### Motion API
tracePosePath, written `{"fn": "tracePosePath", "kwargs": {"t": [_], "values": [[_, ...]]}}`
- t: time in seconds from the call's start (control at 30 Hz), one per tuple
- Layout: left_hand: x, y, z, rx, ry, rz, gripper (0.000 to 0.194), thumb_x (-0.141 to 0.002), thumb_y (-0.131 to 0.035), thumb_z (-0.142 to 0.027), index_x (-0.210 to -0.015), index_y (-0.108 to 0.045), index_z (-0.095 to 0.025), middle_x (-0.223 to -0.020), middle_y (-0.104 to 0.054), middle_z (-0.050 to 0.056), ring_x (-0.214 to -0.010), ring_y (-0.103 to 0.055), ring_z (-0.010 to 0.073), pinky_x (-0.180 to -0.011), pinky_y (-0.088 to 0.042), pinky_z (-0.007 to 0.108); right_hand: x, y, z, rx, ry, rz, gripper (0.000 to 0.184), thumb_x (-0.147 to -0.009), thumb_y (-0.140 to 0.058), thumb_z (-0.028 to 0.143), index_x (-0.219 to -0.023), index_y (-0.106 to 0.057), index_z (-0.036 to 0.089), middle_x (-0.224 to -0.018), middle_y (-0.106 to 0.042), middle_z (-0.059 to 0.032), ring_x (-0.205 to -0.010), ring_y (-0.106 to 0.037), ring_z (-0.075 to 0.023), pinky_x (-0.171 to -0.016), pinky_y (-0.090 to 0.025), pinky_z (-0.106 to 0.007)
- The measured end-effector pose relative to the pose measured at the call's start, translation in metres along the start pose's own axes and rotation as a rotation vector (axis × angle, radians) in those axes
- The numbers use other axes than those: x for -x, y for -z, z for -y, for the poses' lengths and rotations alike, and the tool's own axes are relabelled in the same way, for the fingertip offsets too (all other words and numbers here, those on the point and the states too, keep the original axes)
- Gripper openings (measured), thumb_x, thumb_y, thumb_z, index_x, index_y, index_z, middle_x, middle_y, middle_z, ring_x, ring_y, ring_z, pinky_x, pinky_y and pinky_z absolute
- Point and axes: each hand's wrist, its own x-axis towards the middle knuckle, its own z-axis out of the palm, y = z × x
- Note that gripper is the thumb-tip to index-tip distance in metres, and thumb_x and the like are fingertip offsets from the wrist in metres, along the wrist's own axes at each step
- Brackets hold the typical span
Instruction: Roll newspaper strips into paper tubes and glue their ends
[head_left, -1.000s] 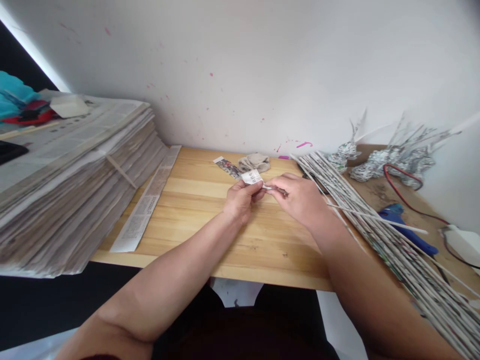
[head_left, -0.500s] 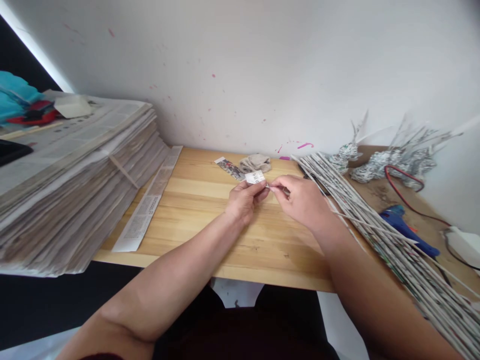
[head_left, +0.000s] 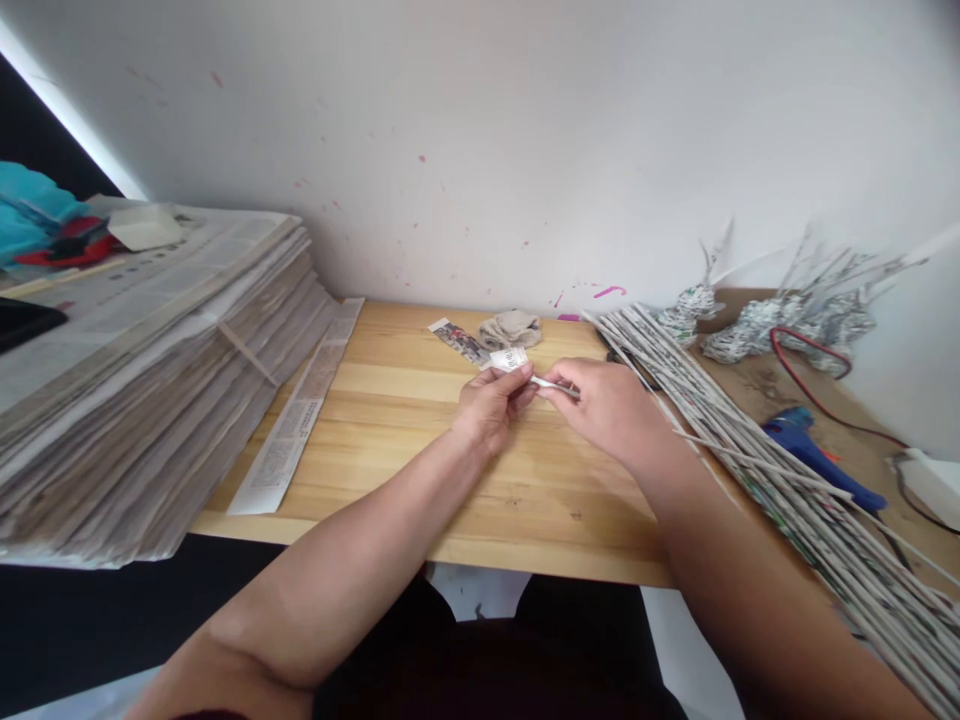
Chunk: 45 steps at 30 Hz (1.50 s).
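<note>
Above the wooden table, my left hand (head_left: 495, 400) pinches a newspaper strip (head_left: 510, 358) between thumb and fingers. Its flat printed end sticks out beyond the thumb. Toward the right the same strip turns into a thin rolled tube, and my right hand (head_left: 600, 400) is closed on that rolled part with its fingertips. The tube's tip shows under the right fingers. A colour-printed strip end (head_left: 457, 340) lies just behind the left hand; whether it joins the held strip I cannot tell. Close by, a crumpled beige cloth (head_left: 510, 328) rests near the wall.
A tall stack of newspapers (head_left: 172, 390) fills the left, a cut newspaper strip (head_left: 292, 430) beside it. On the right lies a bundle of rolled paper sticks (head_left: 742, 470), with a blue glue gun (head_left: 817, 460) and woven paper pieces (head_left: 787, 325) on brown board. The table's front edge (head_left: 555, 575) is near my lap.
More of the rolled tube now shows between my hands and past the right fingertips. My right hand has shifted slightly along it, while the left hand stays nearly in place.
</note>
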Motion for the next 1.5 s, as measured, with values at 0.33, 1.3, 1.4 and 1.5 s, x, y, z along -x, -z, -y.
{"fn": "tracePosePath", "kwargs": {"t": [0.33, 1.3, 1.4, 1.5], "values": [[0.001, -0.002, -0.002, 0.035, 0.027, 0.056, 0.016, -0.070, -0.079, -0.010, -0.078, -0.065, -0.010, -0.070, -0.067, 0.002, -0.054, -0.059, 0.0042, -0.053, -0.050, 0.012, 0.001, 0.003, 0.003, -0.025, -0.061, 0.046, 0.022, -0.091, -0.050, 0.027, -0.077, -0.065, 0.018, -0.067, -0.065, -0.0027, -0.058, -0.051, -0.0145, -0.058, -0.030, -0.028], [0.004, -0.003, -0.004, 0.053, 0.025, 0.056, 0.008, -0.075, -0.072, -0.004, -0.078, -0.066, -0.008, -0.069, -0.068, 0.004, -0.052, -0.060, 0.0046, -0.053, -0.050, 0.012, 0.002, 0.012, 0.001, -0.019, -0.068, 0.118, 0.022, -0.092, -0.049, 0.026, -0.077, -0.064, 0.019, -0.066, -0.063, -0.0014, -0.058, -0.051, -0.0139, -0.058, -0.030, -0.028], [0.004, -0.004, -0.002, 0.071, 0.022, 0.037, 0.007, -0.077, -0.069, -0.002, -0.077, -0.065, -0.008, -0.068, -0.067, 0.003, -0.053, -0.061, 0.0048, -0.053, -0.051, 0.012, 0.002, 0.009, 0.000, -0.036, -0.074, 0.126, 0.016, -0.090, -0.052, 0.027, -0.082, -0.064, 0.019, -0.071, -0.065, -0.0016, -0.060, -0.052, -0.0140, -0.059, -0.031, -0.027], [0.004, -0.005, -0.002, 0.094, 0.012, 0.040, 0.008, -0.079, -0.066, 0.000, -0.077, -0.065, -0.008, -0.067, -0.066, 0.002, -0.054, -0.062, 0.0050, -0.053, -0.051, 0.011, 0.001, 0.004, 0.002, -0.045, -0.055, 0.045, 0.009, -0.085, -0.060, 0.027, -0.086, -0.064, 0.019, -0.077, -0.067, -0.0024, -0.064, -0.054, -0.0145, -0.061, -0.032, -0.026]]}}
